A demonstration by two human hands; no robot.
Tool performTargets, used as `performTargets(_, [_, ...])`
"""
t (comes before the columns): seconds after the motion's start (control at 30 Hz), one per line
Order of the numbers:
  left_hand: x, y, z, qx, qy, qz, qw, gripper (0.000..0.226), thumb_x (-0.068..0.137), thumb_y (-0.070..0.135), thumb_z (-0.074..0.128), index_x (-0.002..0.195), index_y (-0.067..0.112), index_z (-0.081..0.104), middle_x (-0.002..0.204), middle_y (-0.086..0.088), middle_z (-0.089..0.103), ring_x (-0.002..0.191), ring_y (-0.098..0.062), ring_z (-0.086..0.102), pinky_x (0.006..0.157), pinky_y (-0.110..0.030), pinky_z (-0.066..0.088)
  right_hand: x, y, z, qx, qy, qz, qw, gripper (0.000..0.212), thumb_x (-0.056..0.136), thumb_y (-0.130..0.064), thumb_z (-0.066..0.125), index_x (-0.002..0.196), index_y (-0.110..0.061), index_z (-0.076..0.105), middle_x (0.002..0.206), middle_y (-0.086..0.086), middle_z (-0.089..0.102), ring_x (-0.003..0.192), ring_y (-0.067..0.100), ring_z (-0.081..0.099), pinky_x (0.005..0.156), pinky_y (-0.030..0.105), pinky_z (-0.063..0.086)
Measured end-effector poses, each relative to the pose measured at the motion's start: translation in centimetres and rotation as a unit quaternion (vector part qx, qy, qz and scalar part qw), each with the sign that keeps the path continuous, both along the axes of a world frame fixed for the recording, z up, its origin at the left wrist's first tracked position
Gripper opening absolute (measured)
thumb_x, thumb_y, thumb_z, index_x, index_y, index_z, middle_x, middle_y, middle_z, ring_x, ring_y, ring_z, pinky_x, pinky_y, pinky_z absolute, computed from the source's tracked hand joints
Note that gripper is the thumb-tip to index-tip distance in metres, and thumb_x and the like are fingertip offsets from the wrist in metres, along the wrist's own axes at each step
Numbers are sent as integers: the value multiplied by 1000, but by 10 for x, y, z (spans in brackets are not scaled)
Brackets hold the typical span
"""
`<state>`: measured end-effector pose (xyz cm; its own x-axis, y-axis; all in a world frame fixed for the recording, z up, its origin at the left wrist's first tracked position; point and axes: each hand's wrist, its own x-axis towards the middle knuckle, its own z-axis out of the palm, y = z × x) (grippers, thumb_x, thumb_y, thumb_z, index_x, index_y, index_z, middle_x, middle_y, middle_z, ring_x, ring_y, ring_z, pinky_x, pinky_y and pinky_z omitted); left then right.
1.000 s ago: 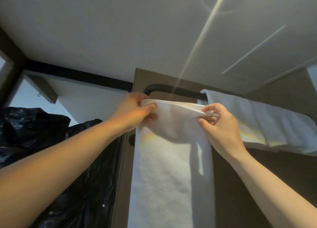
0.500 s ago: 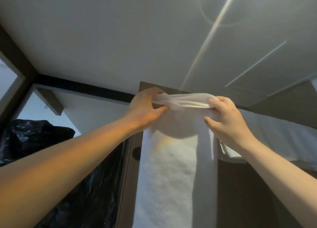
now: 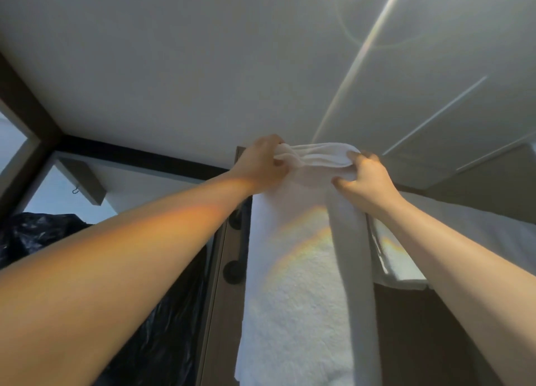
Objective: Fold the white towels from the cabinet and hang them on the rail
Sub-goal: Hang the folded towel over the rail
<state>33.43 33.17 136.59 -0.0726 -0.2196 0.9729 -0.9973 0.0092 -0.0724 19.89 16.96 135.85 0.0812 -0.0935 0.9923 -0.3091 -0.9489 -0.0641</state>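
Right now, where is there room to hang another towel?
Crowded at right: left grip and right grip hold the held towel close beside the hung towel. Free: the narrow brown strip between held towel and black bag. The rail is hidden.

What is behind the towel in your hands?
Past its edges show a brown panel, two black round mounts and a second white towel. The rail cannot be seen behind the held towel.
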Motion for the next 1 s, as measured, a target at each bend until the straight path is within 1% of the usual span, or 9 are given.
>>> performTargets(0.13, [15, -15, 13, 3, 48, 24, 999, 36, 88, 21, 60, 122, 10, 53, 107, -3, 55, 88, -16, 50, 57, -16, 35, 13, -10, 8, 30, 28, 10, 999, 57, 89, -27, 66, 137, -2, 47, 144, 19, 41, 130, 32, 43, 96, 28, 34])
performTargets(0.3, [30, -33, 22, 23, 125, -17, 992, 84, 85, 29, 68, 151, 22, 18, 145, -11, 39, 128, -28, 44, 87, -26, 32, 33, -30, 6, 72, 22, 83, 994, 63, 95, -37, 58, 148, -11, 36, 151, 13, 39, 137, 30, 38, 104, 33, 34])
performTargets(0.37, [35, -39, 20, 6, 130, -43, 991, 90, 86, 31, 68, 153, 26, 8, 150, -12, 30, 132, -29, 39, 88, -27, 29, 36, -34, 6, 64, 7, 102, 993, 64, 96, -36, 56, 150, -13, 31, 153, 12, 37, 139, 29, 36, 107, 34, 31])
performTargets(0.5, [40, -45, 15, -20, 123, -69, 990, 89, 88, 33, 66, 154, 27, 5, 154, -10, 24, 137, -26, 34, 91, -26, 25, 43, -41, 5, 38, 48, 33, 998, 44, 102, -38, 40, 140, -16, 44, 147, 12, 44, 134, 29, 40, 105, 34, 32])
performTargets(0.63, [38, -41, 15, -23, 137, -72, 988, 94, 85, 39, 69, 153, 26, 5, 155, -9, 20, 135, -27, 38, 99, -29, 31, 43, -39, 3, 29, 63, 10, 998, 39, 101, -38, 29, 117, -14, 56, 124, 15, 56, 112, 30, 50, 88, 38, 38])
performTargets(0.73, [40, -37, 10, -10, 191, -23, 981, 85, 82, 56, 66, 148, 19, 26, 147, -8, 37, 130, -29, 42, 104, -38, 39, 44, -36, 3, 27, 59, -18, 998, 39, 100, -36, 26, 103, -10, 56, 114, 17, 58, 104, 31, 50, 86, 40, 41])
performTargets(0.83, [43, -33, -3, -33, 242, -13, 970, 82, 82, 62, 61, 140, 7, 39, 131, -10, 52, 112, -26, 55, 85, -35, 51, 45, -34, 2, 26, 52, -38, 998, 40, 100, -35, 26, 101, -9, 56, 117, 19, 57, 107, 33, 51, 88, 39, 40])
performTargets(0.93, [45, -25, -23, 4, 280, -51, 959, 76, 84, 58, 62, 134, 3, 43, 100, -2, 58, 82, -14, 58, 59, -22, 46, 46, -33, 2, 31, 54, -43, 997, 42, 100, -36, 25, 103, -8, 56, 118, 21, 56, 109, 34, 51, 88, 40, 40])
performTargets(1.0, [47, -21, -33, 50, 320, -104, 940, 67, 85, 53, 64, 128, 4, 49, 99, -3, 62, 84, -17, 63, 67, -30, 55, 44, -32, 3, 37, 63, -46, 996, 42, 99, -37, 24, 104, -9, 56, 120, 21, 56, 111, 34, 50, 90, 40, 40])
